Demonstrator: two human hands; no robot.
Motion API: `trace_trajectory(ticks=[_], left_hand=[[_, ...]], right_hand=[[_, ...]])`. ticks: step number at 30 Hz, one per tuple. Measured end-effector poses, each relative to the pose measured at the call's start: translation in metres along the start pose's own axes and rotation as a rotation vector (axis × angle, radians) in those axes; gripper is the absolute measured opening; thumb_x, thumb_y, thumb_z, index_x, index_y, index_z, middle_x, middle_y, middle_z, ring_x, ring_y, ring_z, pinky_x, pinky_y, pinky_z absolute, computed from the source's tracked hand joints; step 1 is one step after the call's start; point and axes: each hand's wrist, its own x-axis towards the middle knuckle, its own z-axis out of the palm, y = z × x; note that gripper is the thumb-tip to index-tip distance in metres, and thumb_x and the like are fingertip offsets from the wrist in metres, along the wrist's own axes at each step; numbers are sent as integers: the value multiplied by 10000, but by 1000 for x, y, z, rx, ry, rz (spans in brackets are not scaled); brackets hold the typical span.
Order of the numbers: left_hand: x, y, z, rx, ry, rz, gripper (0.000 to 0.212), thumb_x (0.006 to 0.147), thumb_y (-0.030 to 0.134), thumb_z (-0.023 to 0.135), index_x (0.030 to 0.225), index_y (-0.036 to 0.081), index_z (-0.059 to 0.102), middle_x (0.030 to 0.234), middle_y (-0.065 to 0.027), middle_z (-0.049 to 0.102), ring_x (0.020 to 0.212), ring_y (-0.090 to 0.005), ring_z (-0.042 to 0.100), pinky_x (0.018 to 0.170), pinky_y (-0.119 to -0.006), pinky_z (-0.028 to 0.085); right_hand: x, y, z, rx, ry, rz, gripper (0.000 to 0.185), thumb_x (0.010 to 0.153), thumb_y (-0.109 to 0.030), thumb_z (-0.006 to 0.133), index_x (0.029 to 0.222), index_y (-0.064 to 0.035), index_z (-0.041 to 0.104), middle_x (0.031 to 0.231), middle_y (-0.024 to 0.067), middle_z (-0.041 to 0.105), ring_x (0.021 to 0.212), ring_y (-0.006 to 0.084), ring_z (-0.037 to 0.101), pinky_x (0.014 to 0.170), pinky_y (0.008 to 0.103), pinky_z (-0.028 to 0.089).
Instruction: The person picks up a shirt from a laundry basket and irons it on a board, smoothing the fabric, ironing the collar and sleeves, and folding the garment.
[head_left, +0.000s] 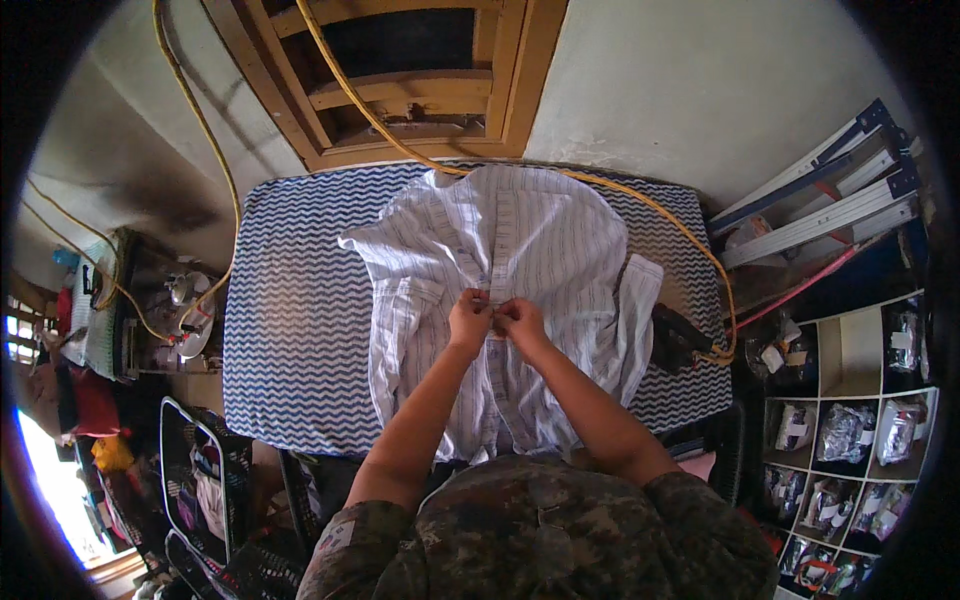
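Observation:
A white striped long-sleeved shirt (551, 232) lies spread on a padded table with a blue-and-white zigzag cover (300, 375). Its collar end is towards me and its front placket runs down the middle. My left hand (471, 322) pinches the placket's left edge with the fingertips. Close beside it, my right hand (520, 321) grips the placket from the other side. The fingertips of both hands nearly meet; a button between them is too small to make out. One sleeve (641, 300) lies folded at the shirt's right side.
A dark clothes iron (675, 337) rests at the table's right, joined to a yellow hose (705, 251) that crosses the far edge. Folding ladders (817, 202) lean at the right, above a cubby shelf (851, 401) of bagged items. Plastic baskets (199, 480) stand lower left.

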Motion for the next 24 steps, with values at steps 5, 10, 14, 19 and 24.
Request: trace_trajectory(ticks=[5, 10, 14, 19, 24], left_hand=[[-11, 8, 4, -76, -25, 66, 264, 738, 65, 618, 975, 49, 504, 771, -100, 624, 693, -179, 601, 648, -326, 470], [-7, -4, -8, 38, -41, 235, 256, 761, 66, 587, 997, 57, 487, 761, -121, 615, 724, -226, 613, 649, -358, 470], [1, 45, -18, 506, -144, 72, 240, 774, 104, 558, 999, 58, 488, 781, -178, 600, 855, -338, 590, 701, -424, 463], [38, 54, -10, 624, 2, 292, 165, 811, 183, 523, 927, 66, 528, 883, -187, 597, 854, -362, 589, 708, -455, 467], [49, 27, -1, 868, -75, 146, 219, 764, 172, 568, 953, 72, 523, 1030, -189, 559, 895, -382, 570, 763, -461, 460]], right_hand=[[-6, -12, -5, 262, -48, 207, 128, 837, -140, 583, 832, -17, 549, 691, 67, 571, 565, 153, 573, 504, 289, 491], [7, -12, -5, 410, -17, 504, 102, 830, -112, 574, 854, -16, 546, 701, 60, 572, 552, 160, 578, 481, 301, 484], [26, -25, -11, -639, 238, -160, 161, 749, -49, 569, 908, -31, 556, 755, 118, 575, 680, 290, 582, 613, 375, 481], [56, -34, 1, -944, 53, -532, 204, 694, -45, 594, 897, -59, 583, 824, 200, 579, 807, 389, 555, 731, 420, 458], [59, -24, 7, -1063, 44, -333, 236, 673, -100, 636, 878, -7, 567, 906, 221, 572, 841, 398, 557, 765, 457, 439]])
